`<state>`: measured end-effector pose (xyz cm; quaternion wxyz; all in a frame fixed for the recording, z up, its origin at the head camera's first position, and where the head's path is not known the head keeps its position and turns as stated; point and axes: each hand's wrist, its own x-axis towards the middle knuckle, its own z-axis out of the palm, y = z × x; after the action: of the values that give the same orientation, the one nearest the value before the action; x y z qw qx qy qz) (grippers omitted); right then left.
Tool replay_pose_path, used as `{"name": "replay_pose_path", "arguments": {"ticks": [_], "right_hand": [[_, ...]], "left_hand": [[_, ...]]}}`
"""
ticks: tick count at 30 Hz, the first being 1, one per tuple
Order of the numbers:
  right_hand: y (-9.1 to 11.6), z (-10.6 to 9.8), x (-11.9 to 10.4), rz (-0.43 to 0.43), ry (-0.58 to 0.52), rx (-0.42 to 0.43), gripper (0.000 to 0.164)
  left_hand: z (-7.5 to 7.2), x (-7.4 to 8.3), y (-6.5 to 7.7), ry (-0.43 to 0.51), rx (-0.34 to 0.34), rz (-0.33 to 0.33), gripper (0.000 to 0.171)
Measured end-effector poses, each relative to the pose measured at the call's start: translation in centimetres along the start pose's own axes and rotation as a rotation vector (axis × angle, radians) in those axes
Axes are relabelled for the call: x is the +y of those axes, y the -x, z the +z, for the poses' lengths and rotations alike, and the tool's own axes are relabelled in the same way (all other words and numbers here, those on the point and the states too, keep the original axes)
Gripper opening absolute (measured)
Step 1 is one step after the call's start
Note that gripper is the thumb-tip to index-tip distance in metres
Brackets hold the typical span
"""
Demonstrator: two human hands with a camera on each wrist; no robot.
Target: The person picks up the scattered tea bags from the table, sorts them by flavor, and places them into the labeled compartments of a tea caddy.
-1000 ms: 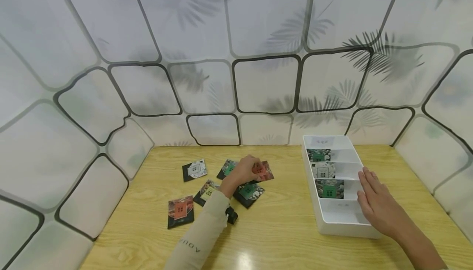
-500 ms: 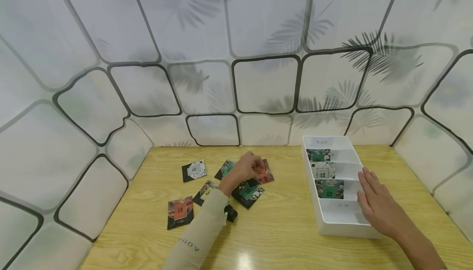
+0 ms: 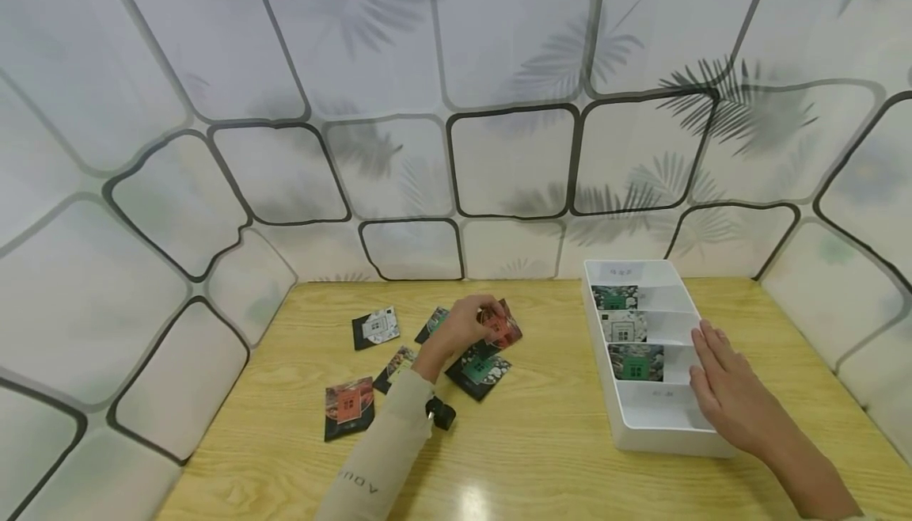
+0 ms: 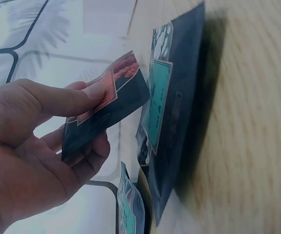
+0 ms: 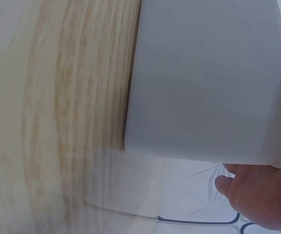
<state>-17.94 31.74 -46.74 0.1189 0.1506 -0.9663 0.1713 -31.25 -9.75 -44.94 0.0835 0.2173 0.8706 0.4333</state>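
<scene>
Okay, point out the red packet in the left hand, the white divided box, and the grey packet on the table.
Held red packet (image 4: 110, 113): left wrist view, dark part beside its label.
White divided box (image 3: 673, 442): head view, near end wall.
Grey packet (image 3: 378, 328): head view, pale label.

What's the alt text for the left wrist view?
A person's left hand pinches a red-labelled dark packet between thumb and fingers, beside a green-labelled dark packet on a wooden tabletop. Part of a third packet shows at the bottom edge; the camera view is turned sideways.
</scene>
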Motion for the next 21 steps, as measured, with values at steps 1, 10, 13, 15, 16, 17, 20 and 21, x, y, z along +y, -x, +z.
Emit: {"name": "replay_pose_path", "arguments": {"ticks": [1,10,13,15,16,17,20,21], "right_hand": [[0.0,0.0,0.0,0.001,0.0,-0.003,0.058],[0.0,-0.1,-0.2,-0.002,-0.002,-0.007,0.058],[-0.1,-0.1,-0.2,0.0,0.004,-0.008,0.058],[-0.1,-0.1,-0.2,0.006,0.009,-0.014,0.058],[-0.1,-0.1,-0.3,0.009,0.013,-0.015,0.059],[-0.1,-0.1,-0.3,0.013,0.017,-0.018,0.059],[-0.1,-0.2,-0.3,0.022,0.028,-0.028,0.059],[-0.1,-0.2,-0.3,0.025,0.032,-0.032,0.059]], "left_hand": [[0.0,-0.1,0.1,-0.001,0.011,0.015,0.025],[0.1,-0.2,1.0,0.062,0.146,0.099,0.02],[0.3,-0.2,1.3,0.097,0.171,0.133,0.023],[0.5,-0.3,1.6,0.126,0.189,0.148,0.025],[0.6,-0.3,1.7,0.134,0.201,0.154,0.025],[0.8,-0.3,1.7,0.146,0.213,0.159,0.025],[1.2,-0.2,1.9,0.185,0.244,0.173,0.027],[1.3,0.0,1.9,0.198,0.252,0.181,0.028]]}}
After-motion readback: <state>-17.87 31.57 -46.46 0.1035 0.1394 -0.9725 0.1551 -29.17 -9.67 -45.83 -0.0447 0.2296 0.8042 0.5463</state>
